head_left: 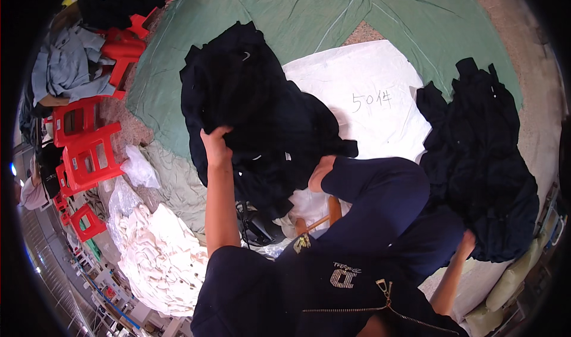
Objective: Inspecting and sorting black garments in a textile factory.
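My left hand (217, 146) is closed on the near left edge of a black garment (238, 93), which lies spread over other dark clothes in a heap in front of me. The fingertips disappear behind the dark cloth. Further right, a second heap of dark garments (482, 164) lies beside my bent leg. My right hand (467, 245) is low against the near left edge of that heap, by my knee. Its fingers are mostly hidden, so whether they grip the cloth does not show. Between the heaps is a white sheet (363, 93) with handwriting on it.
A green cloth (297, 16) covers the floor ahead. Red plastic stools (92, 158) line the left side, one bearing grey garments (71, 63). Nearer, a large pile of white cloth pieces (160, 259) lies by a clear plastic bag (140, 167). Pale rolled sacks (517, 271) lie at the right.
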The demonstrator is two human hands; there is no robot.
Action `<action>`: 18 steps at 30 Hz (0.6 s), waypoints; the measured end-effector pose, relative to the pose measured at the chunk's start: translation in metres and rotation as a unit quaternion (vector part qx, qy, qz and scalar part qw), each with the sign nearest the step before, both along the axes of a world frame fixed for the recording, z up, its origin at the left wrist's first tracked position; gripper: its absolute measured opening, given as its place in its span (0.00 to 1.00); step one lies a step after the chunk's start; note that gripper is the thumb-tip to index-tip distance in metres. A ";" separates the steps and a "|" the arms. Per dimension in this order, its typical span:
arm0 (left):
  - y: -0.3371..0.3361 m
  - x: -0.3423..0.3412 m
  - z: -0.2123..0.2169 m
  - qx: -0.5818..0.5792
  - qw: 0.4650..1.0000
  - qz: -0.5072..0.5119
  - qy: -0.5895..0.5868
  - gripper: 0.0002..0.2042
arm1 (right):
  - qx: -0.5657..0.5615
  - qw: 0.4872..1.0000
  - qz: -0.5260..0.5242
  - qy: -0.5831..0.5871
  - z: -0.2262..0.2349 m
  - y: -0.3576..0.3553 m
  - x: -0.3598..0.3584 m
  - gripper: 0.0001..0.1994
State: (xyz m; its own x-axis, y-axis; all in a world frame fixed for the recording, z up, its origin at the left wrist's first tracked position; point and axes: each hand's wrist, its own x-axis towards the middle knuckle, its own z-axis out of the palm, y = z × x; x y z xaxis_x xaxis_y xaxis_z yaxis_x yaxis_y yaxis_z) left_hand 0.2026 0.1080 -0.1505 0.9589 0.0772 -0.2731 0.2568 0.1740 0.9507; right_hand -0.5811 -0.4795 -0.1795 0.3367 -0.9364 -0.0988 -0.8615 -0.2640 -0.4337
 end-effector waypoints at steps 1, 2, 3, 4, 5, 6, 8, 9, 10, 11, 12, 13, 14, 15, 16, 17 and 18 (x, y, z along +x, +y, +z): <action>0.027 -0.026 0.053 0.037 0.998 0.009 -0.046 0.29 | 0.213 0.935 -0.128 -0.254 0.003 0.033 0.147 0.15; 0.022 -0.042 0.059 0.019 0.999 0.015 -0.039 0.29 | 0.171 0.950 -0.026 -0.259 0.060 0.049 0.239 0.14; 0.012 -0.056 0.066 -0.021 0.998 0.007 -0.053 0.30 | 0.118 0.971 0.105 -0.182 0.105 0.067 0.309 0.15; 0.000 -0.069 0.080 -0.055 0.996 0.001 -0.072 0.31 | 0.180 0.951 0.141 -0.209 0.122 0.087 0.360 0.16; -0.016 -0.081 0.093 -0.035 0.995 0.009 -0.096 0.30 | 0.236 0.930 0.186 -0.212 0.141 0.123 0.409 0.18; -0.029 -0.090 0.109 -0.044 0.992 -0.016 -0.117 0.30 | 0.280 0.898 0.256 -0.223 0.147 0.152 0.446 0.21; -0.050 -0.111 0.138 -0.009 0.985 -0.039 -0.169 0.30 | 0.302 0.849 0.377 -0.216 0.142 0.200 0.500 0.27; -0.050 -0.121 0.134 0.024 0.989 -0.061 -0.132 0.37 | 0.305 0.805 0.438 -0.258 0.151 0.224 0.525 0.26; -0.060 -0.121 0.130 0.148 0.931 -0.110 -0.316 0.45 | 0.321 0.747 0.470 -0.342 0.154 0.247 0.546 0.27; -0.085 -0.119 0.156 0.170 0.857 -0.136 -0.467 0.46 | 0.311 0.782 0.409 -0.352 0.145 0.258 0.554 0.27; -0.108 -0.129 0.189 0.195 0.760 -0.156 -0.601 0.48 | 0.330 0.717 0.441 -0.427 0.154 0.271 0.553 0.26; -0.147 -0.150 0.198 0.216 0.753 -0.049 -0.620 0.38 | 0.324 0.729 0.426 -0.427 0.155 0.268 0.544 0.26; -0.181 -0.156 0.243 0.077 0.745 -0.154 -0.645 0.28 | 0.316 0.731 0.435 -0.420 0.162 0.270 0.541 0.26; -0.207 -0.174 0.249 0.023 0.776 -0.198 -0.599 0.23 | 0.313 0.728 0.449 -0.413 0.167 0.279 0.539 0.26; -0.229 -0.194 0.268 -0.036 0.764 -0.185 -0.617 0.22 | 0.311 0.727 0.460 -0.403 0.171 0.286 0.533 0.26; -0.248 -0.212 0.284 -0.045 0.742 -0.277 -0.609 0.18 | 0.299 0.733 0.468 -0.393 0.177 0.285 0.529 0.26; -0.266 -0.236 0.299 -0.061 0.726 -0.311 -0.611 0.16 | 0.288 0.739 0.474 -0.381 0.180 0.283 0.522 0.26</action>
State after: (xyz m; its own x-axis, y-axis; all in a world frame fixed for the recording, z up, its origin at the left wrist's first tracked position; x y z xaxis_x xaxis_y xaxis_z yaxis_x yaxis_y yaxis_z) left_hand -0.0338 -0.1581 0.1480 0.3305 -0.4286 0.8409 -0.6995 0.4869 0.5231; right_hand -0.0590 -0.1968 0.0010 0.9785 -0.1198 0.1681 0.1460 -0.1742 -0.9738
